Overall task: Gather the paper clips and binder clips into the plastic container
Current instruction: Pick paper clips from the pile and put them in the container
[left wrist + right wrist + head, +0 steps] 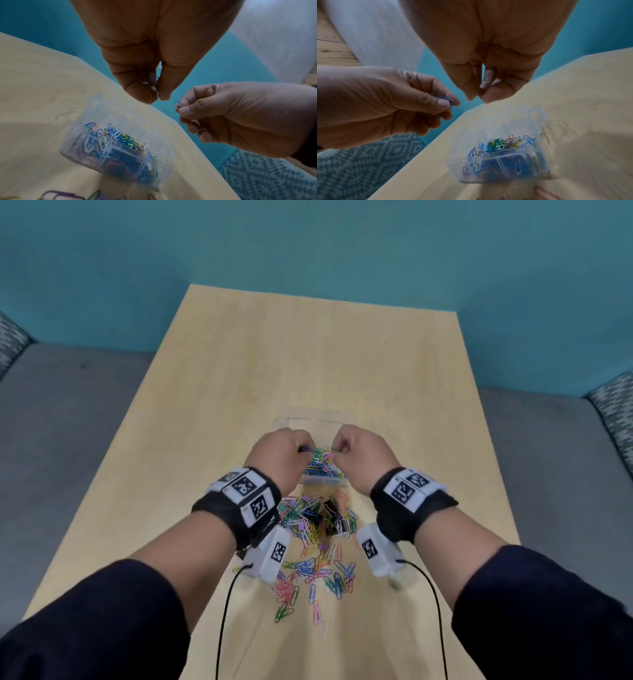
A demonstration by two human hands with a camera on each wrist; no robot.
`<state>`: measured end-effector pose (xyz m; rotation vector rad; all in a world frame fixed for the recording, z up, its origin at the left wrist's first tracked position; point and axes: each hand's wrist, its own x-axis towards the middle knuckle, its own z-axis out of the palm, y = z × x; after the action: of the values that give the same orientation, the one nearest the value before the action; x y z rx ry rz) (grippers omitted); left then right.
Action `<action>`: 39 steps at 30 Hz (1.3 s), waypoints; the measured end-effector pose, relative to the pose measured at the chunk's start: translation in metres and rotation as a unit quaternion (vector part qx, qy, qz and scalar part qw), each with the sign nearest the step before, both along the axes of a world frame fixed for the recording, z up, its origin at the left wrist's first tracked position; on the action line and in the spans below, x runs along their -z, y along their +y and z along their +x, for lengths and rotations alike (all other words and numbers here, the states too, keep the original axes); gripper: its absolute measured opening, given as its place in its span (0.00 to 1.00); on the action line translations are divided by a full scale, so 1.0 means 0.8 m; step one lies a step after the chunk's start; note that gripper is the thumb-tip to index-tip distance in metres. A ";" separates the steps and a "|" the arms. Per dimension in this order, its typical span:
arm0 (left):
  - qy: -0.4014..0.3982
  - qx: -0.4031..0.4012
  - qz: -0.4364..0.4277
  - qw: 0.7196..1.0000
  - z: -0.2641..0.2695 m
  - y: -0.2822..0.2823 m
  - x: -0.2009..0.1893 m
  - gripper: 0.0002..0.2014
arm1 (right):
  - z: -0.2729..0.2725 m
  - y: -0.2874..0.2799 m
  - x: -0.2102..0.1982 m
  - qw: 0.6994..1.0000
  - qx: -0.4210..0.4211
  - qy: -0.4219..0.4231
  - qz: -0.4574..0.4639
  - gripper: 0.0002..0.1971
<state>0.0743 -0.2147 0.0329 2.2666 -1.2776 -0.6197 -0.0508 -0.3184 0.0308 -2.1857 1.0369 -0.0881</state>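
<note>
Clear plastic container (310, 422) sits mid-table, lid off or folded back past its far side (can't tell which), already holding a thick heap of coloured paper clips (322, 463). Both hands hover right over it, close together but not touching. Left hand (279, 451) has thumb & fingers curled in a pinch on a blue paper clip (444, 98), maybe more than one, hard to say. Right hand (363, 453) pinches a small bunch too, a green-and-pink clip (177, 106) poking out between thumb & forefinger. So the step in hand looks like the drop: both loads carried over the box, ready to let go. On the near side of the container, still on the wooden table (239, 371), a big loose scatter of paper clips (315, 573), w/ black binder clips (329, 513) mixed in just beside the container's near wall. Plenty left, I'd say well under halfway. Next move calls for easing both pinches apart while directly above the opening so nothing bounces off the rim, then back to the pile, prob. the bulkier binder clips needing a firmer whole-finger grab than these thin wires.
</note>
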 end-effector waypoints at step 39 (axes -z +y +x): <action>-0.144 0.092 0.119 0.978 -0.124 0.165 0.132 0.35 | -0.113 0.186 0.115 0.983 -0.077 0.143 -0.088 0.32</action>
<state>-0.0250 -0.0826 -0.0725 2.5234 -1.6437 -0.5451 -0.1414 -0.1695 -0.0610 -2.4835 1.0426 0.2197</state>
